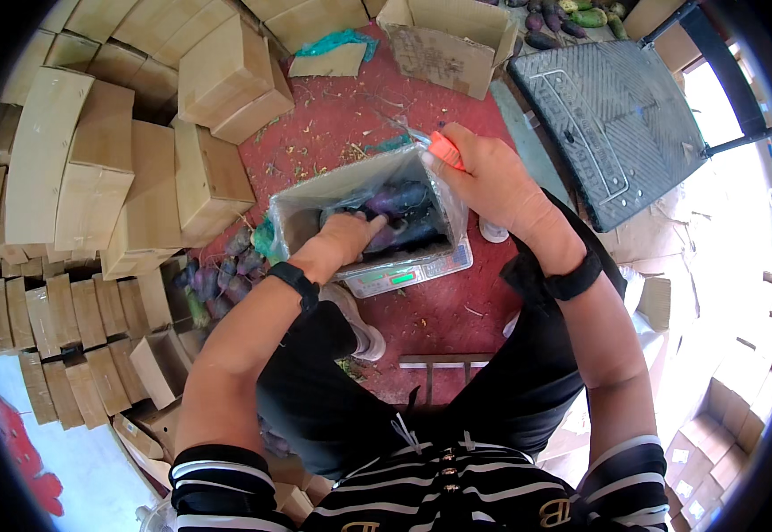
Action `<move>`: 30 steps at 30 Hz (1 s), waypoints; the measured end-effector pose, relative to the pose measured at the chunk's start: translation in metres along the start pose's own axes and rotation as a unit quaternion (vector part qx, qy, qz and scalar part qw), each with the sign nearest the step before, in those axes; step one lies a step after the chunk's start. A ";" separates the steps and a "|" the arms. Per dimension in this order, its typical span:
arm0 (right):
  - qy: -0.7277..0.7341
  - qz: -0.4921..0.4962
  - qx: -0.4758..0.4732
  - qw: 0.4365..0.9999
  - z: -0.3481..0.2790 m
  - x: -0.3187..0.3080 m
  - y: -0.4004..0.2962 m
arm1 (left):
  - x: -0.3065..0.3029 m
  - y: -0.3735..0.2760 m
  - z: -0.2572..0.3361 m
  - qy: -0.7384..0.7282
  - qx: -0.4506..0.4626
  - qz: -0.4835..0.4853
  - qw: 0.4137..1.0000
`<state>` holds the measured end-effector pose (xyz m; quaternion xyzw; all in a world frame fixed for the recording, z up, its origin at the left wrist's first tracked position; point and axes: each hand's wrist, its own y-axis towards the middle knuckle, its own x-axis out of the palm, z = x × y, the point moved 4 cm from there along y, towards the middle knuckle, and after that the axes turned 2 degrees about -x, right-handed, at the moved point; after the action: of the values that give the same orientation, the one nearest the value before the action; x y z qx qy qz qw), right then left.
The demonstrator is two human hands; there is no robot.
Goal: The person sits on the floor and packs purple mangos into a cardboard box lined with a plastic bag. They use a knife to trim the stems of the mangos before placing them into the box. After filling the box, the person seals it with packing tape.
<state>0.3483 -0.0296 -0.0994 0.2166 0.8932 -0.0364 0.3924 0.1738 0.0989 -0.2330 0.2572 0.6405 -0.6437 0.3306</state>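
Observation:
A cardboard box (pixel 359 169) with a clear plastic liner stands on a digital scale (pixel 449 261) with a lit green display. Inside lie several dark purple root vegetables (pixel 399 199), possibly radishes. My left hand (pixel 346 239) reaches into the box with its fingers against the vegetables; whether it grips one cannot be told. Above the box's right corner, my right hand (pixel 492 176) is closed around the orange handle (pixel 447 151) of a tool that looks like a knife. A thin blade seems to point away to the upper left, partly blurred.
Stacked cardboard boxes (pixel 226 73) line the left. Loose purple vegetables (pixel 226 279) lie beside them, and more (pixel 552 20) lie at the far right. An open carton (pixel 445 60) stands ahead on the red floor (pixel 332 106). A platform scale (pixel 612 126) is at right.

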 end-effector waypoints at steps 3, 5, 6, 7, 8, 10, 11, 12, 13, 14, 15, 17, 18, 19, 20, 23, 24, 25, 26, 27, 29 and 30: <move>0.006 0.000 -0.006 1.000 -0.002 0.002 0.001 | 0.002 0.006 0.001 0.024 -0.049 0.047 0.997; 0.008 0.006 -0.006 1.000 -0.003 0.002 0.000 | -0.004 0.009 -0.008 0.030 -0.094 0.071 0.992; 0.010 0.008 -0.003 1.000 -0.004 0.002 -0.001 | -0.008 0.008 -0.013 0.034 -0.117 0.083 0.989; 0.012 0.011 0.000 1.000 -0.004 0.001 -0.002 | -0.009 0.005 -0.017 0.017 -0.128 0.081 0.988; 0.007 0.008 0.002 1.000 -0.004 0.000 -0.002 | -0.010 0.001 -0.023 0.001 -0.139 0.080 0.987; 0.002 0.004 0.003 1.000 -0.005 -0.001 -0.001 | -0.004 -0.005 -0.035 -0.040 -0.163 0.047 0.985; -0.001 0.002 0.004 1.000 -0.005 0.000 -0.001 | 0.004 -0.006 -0.040 -0.063 -0.165 0.038 0.984; -0.005 0.001 0.005 1.000 -0.004 0.000 -0.001 | 0.009 -0.006 -0.043 -0.086 -0.166 0.030 0.982; -0.010 0.000 0.006 1.000 -0.004 0.000 -0.001 | 0.014 -0.008 -0.047 -0.110 -0.168 0.022 0.979; 0.000 0.002 0.003 1.000 -0.005 0.000 -0.001 | 0.018 -0.010 -0.051 -0.111 -0.172 0.023 0.979; 0.009 0.003 0.000 1.000 -0.005 0.001 -0.002 | 0.017 -0.013 -0.052 -0.113 -0.175 0.024 0.978; 0.018 0.013 -0.010 1.000 -0.003 0.003 -0.003 | 0.015 -0.020 -0.053 -0.092 -0.197 0.036 0.975; 0.016 0.023 -0.012 1.000 0.003 0.004 -0.003 | 0.005 -0.024 -0.050 -0.068 -0.210 0.048 0.974; 0.012 0.032 -0.011 0.999 0.009 0.004 -0.004 | -0.004 -0.027 -0.045 -0.045 -0.220 0.058 0.973; 0.016 0.046 -0.026 0.998 0.012 0.001 -0.003 | -0.016 -0.029 -0.046 -0.066 -0.219 0.074 0.971; 0.033 0.057 -0.035 0.997 0.023 0.006 -0.004 | -0.044 -0.065 -0.048 -0.058 -0.233 0.153 0.959; 0.041 0.052 -0.022 0.998 0.022 0.006 -0.001 | -0.047 -0.086 -0.049 -0.063 -0.223 0.218 0.948; 0.043 0.053 -0.008 0.998 0.026 0.001 0.000 | -0.056 -0.101 -0.048 -0.066 -0.206 0.287 0.933; 0.041 0.055 0.006 0.998 0.033 0.000 -0.001 | -0.061 -0.116 -0.045 -0.081 -0.192 0.315 0.926; 0.043 0.057 0.014 0.997 0.038 0.002 -0.002 | -0.070 -0.138 -0.039 -0.092 -0.184 0.343 0.917; 0.044 0.053 0.041 0.997 0.051 0.000 -0.004 | -0.084 -0.174 -0.030 -0.160 -0.213 0.359 0.894; 0.047 0.045 0.054 0.996 0.058 -0.002 -0.005 | -0.091 -0.193 -0.026 -0.213 -0.257 0.346 0.877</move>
<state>0.3874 -0.0481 -0.1378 0.2787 0.8969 -0.0567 0.3386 0.0844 0.1258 -0.0396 0.2250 0.5676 -0.3408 0.7149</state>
